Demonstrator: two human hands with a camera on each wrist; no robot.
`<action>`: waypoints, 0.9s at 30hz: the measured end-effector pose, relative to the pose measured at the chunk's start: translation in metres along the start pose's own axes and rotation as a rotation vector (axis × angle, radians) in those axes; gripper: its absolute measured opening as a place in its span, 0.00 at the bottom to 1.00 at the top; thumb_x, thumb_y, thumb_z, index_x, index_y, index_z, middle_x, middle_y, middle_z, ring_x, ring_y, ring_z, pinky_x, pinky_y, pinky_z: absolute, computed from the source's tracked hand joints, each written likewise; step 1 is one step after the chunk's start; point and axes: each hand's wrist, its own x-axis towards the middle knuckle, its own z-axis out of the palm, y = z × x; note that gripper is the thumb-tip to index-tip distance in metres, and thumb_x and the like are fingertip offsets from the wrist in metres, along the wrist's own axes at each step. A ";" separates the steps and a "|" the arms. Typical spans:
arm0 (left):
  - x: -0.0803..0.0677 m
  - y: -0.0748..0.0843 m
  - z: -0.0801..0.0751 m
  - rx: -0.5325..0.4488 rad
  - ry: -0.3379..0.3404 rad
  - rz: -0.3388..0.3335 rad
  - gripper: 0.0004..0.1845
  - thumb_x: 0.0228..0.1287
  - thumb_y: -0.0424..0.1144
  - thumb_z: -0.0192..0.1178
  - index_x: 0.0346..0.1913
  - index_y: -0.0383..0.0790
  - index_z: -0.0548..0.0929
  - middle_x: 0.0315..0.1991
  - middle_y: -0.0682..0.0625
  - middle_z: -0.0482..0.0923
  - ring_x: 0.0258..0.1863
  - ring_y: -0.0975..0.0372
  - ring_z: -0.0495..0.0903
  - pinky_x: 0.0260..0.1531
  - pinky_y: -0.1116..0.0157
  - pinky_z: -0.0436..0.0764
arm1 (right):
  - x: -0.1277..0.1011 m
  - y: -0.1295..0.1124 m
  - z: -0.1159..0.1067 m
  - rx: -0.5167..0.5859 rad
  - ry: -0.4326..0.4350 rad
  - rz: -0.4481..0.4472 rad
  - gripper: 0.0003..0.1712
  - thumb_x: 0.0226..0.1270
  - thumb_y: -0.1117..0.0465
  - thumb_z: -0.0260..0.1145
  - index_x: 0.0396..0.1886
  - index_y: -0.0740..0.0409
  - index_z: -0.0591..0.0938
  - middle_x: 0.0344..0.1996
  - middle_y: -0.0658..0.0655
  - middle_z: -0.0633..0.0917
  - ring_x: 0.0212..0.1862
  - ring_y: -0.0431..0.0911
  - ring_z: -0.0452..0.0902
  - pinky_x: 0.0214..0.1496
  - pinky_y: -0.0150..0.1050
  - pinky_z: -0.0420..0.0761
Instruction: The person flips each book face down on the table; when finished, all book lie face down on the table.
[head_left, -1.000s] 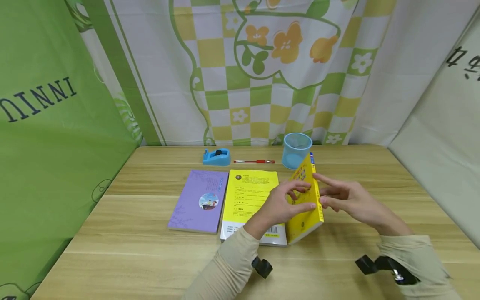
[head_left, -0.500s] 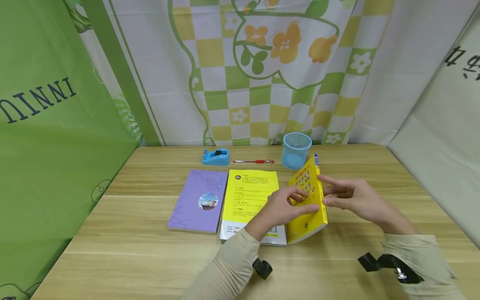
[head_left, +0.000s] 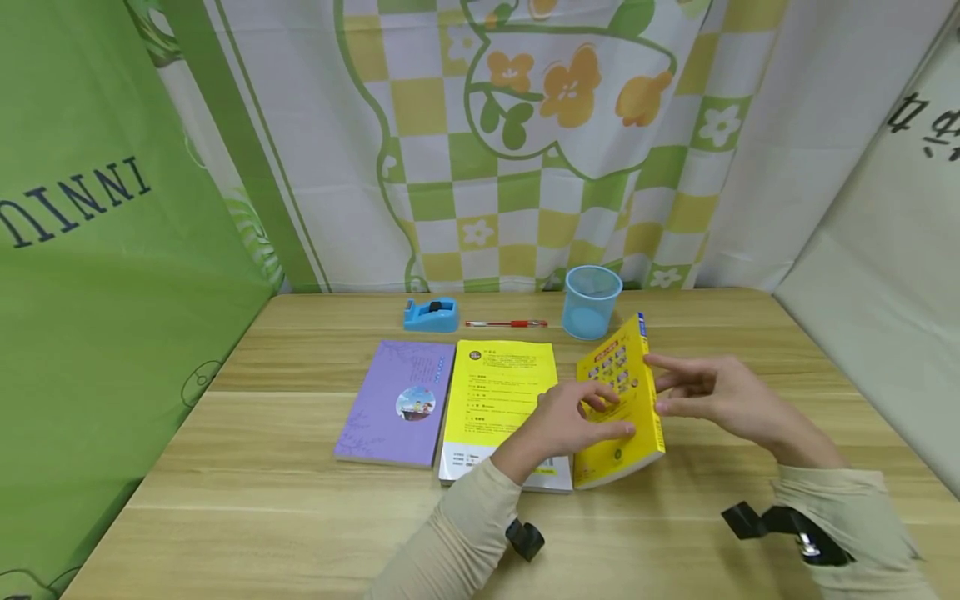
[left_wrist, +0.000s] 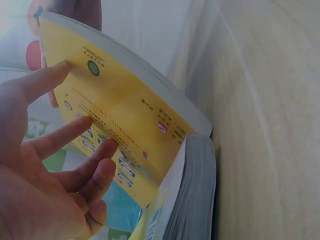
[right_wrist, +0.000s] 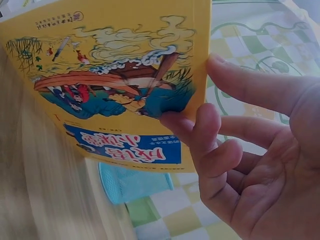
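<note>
A yellow book [head_left: 621,398] stands tilted on the wooden table [head_left: 262,500], its lower edge down beside a second yellow book [head_left: 498,392] that lies flat. My left hand [head_left: 581,412] lays straight fingers on the upturned cover with small pictures [left_wrist: 125,115]. My right hand [head_left: 693,387] props the other side, fingers spread against the illustrated cover [right_wrist: 115,65]. In the right wrist view the right hand's fingertips [right_wrist: 200,120] touch that cover near its edge. The left wrist view shows the left hand's fingers [left_wrist: 75,130] flat on the cover.
A purple book [head_left: 401,400] lies flat left of the yellow one. Behind stand a blue tape dispenser [head_left: 431,315], a red pen [head_left: 506,323] and a translucent blue cup [head_left: 592,300]. Patterned curtains close off the back and both sides.
The tilted yellow book has leaned further over to the right, its top edge lower. Both hands have shifted right with it.
</note>
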 end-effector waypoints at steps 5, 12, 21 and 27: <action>0.001 -0.001 0.006 0.024 0.016 0.032 0.19 0.58 0.56 0.72 0.50 0.54 0.86 0.47 0.60 0.82 0.47 0.69 0.77 0.46 0.68 0.73 | -0.001 0.002 -0.003 0.000 -0.011 -0.012 0.39 0.65 0.58 0.73 0.73 0.63 0.70 0.50 0.62 0.87 0.42 0.38 0.83 0.42 0.33 0.83; 0.000 -0.002 0.010 0.043 0.020 0.077 0.21 0.58 0.56 0.72 0.52 0.51 0.87 0.50 0.59 0.84 0.47 0.70 0.78 0.50 0.68 0.73 | -0.002 0.002 -0.005 -0.015 -0.016 -0.062 0.38 0.63 0.61 0.74 0.70 0.68 0.71 0.47 0.62 0.88 0.39 0.37 0.83 0.40 0.33 0.84; -0.001 0.001 0.015 0.137 -0.011 0.059 0.25 0.58 0.59 0.71 0.56 0.52 0.86 0.52 0.58 0.85 0.51 0.67 0.77 0.51 0.66 0.69 | -0.003 0.003 -0.006 -0.107 -0.015 -0.086 0.38 0.61 0.61 0.75 0.68 0.72 0.73 0.44 0.58 0.88 0.37 0.34 0.79 0.35 0.32 0.80; -0.001 0.001 0.017 0.249 -0.031 0.104 0.27 0.58 0.59 0.71 0.57 0.51 0.86 0.56 0.58 0.83 0.51 0.66 0.76 0.49 0.63 0.63 | -0.002 0.005 -0.006 -0.146 -0.036 -0.058 0.38 0.61 0.64 0.75 0.68 0.75 0.72 0.44 0.59 0.87 0.36 0.36 0.76 0.34 0.31 0.78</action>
